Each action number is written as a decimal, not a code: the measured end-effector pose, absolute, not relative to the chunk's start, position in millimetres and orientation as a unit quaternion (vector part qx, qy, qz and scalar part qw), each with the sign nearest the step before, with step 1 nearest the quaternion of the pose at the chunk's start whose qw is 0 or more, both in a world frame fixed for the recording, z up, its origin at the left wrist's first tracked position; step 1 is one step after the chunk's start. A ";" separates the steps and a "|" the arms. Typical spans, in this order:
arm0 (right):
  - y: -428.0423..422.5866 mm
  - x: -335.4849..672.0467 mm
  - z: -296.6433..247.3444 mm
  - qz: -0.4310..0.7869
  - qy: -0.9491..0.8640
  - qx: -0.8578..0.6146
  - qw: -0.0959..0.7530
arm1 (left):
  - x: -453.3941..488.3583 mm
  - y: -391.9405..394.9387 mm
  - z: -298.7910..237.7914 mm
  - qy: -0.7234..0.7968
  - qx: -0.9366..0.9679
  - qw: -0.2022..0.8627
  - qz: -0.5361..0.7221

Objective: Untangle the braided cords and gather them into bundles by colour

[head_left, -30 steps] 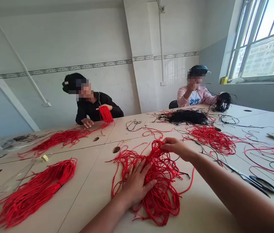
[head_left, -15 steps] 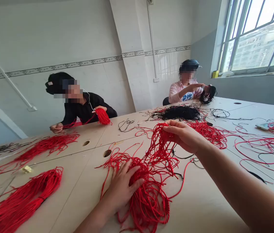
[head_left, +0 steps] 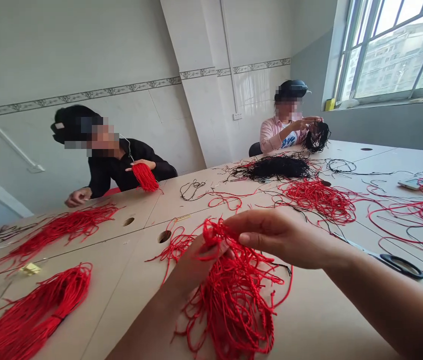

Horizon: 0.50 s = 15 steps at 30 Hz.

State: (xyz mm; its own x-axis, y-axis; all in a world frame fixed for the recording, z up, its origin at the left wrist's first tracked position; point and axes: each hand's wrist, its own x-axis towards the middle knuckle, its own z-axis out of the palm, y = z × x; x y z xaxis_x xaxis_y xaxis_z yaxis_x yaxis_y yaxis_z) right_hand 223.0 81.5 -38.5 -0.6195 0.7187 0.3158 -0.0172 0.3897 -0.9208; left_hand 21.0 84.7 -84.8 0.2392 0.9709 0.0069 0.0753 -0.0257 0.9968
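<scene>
A tangled heap of thin red cords, some of them braided, lies on the table right in front of me. My left hand grips the upper part of the bunch, and loops stick out above its fingers. Close against it, my right hand has its fingers bent over the same red cords; its fingertips are partly hidden among the strands. Most of the bunch hangs below both hands and spreads over the tabletop. Scissors with black handles lie beyond my right forearm.
A tied red cord bundle lies at the left, with another red pile behind it. Black cords and red cords lie farther back. A table hole is nearby. Two co-workers sit opposite, handling cords.
My right hand has brought the raised red cords down and left to my left hand. My left hand has lifted off the heap and closed around them. The scissors have come into view.
</scene>
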 end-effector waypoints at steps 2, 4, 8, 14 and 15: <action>84.0 225.9 -39.0 0.451 -0.763 -0.259 0.383 | 13.9 87.2 -85.5 0.419 0.544 0.579 0.439; 92.0 230.0 -41.9 0.418 -0.755 -0.295 0.409 | 11.0 87.9 -81.5 0.388 0.515 0.617 0.451; 111.6 239.1 -49.9 0.398 -0.764 -0.334 0.382 | 12.9 87.5 -72.6 0.335 0.481 0.675 0.449; 110.3 229.4 -57.8 0.444 -0.808 -0.312 0.230 | 12.5 87.7 -71.6 0.288 0.447 0.721 0.444; 108.1 226.1 -58.5 0.455 -0.803 -0.319 0.214 | 11.8 87.6 -71.2 0.286 0.442 0.723 0.447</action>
State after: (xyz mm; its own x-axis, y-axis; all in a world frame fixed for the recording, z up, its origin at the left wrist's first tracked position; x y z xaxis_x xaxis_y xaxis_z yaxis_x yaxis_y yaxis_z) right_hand 226.1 108.1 -58.5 -0.7044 0.7078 0.0538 0.3177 0.3821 -0.8678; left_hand 11.8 87.6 -71.2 0.4367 0.8994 -0.0192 -0.3936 0.2102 0.8949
